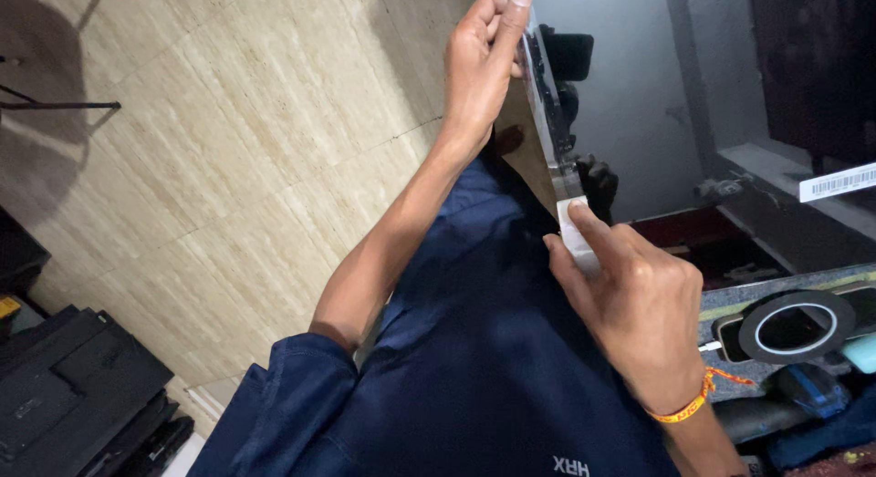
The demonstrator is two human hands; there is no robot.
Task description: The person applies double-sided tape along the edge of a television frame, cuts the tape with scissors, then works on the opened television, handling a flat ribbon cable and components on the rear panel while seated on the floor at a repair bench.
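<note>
1. The panel's (547,103) top end runs off the upper edge
2. The right hand (634,304) covers its lower end
3. The tape roll (796,326) hides most of a phone (725,336)
4. Black cases (73,395) are cut off at the left

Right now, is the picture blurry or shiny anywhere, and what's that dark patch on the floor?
In the head view, the left hand and right hand look sharp, holding a thin flat panel seen edge-on. The tiled floor has a soft shadow at top left. The tape roll shows a faint sheen.
</note>
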